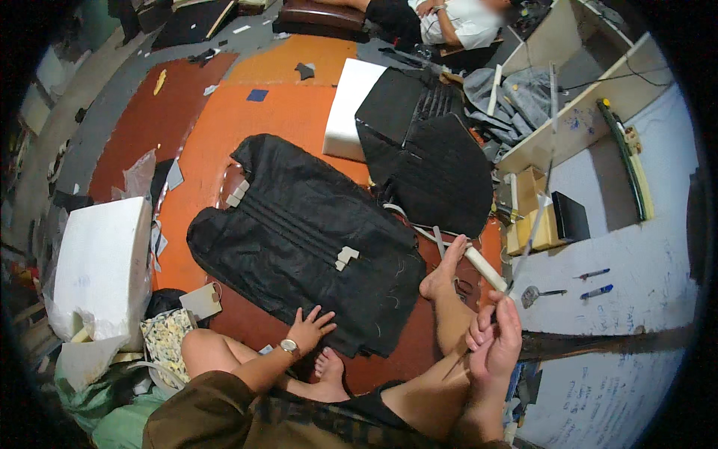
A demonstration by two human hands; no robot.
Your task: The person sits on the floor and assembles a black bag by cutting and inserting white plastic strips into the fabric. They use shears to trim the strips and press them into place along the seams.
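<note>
A large black fabric piece [321, 217], stitched with parallel lines and shaped like a seat cover, lies flat before me. My left hand [310, 331] rests on its near edge, fingers spread and holding nothing. Raised at the right, my right hand [495, 338] is closed, pinching the lower end of a long thin strip [552, 135]. This strip stands up and away from the hand; it may be a metal ruler, but its kind is unclear. Small pale angular pieces [346, 259] lie on the fabric, and similar pale pieces [238, 194] sit at its far left edge.
White foam blocks stand at the left [101, 262] and behind the fabric [351, 105]. Another black ribbed piece [430, 157] leans there. At right, a white board [598, 262] bears pens [596, 292] and a yellow box [535, 228]. A person [456, 22] sits at the far side.
</note>
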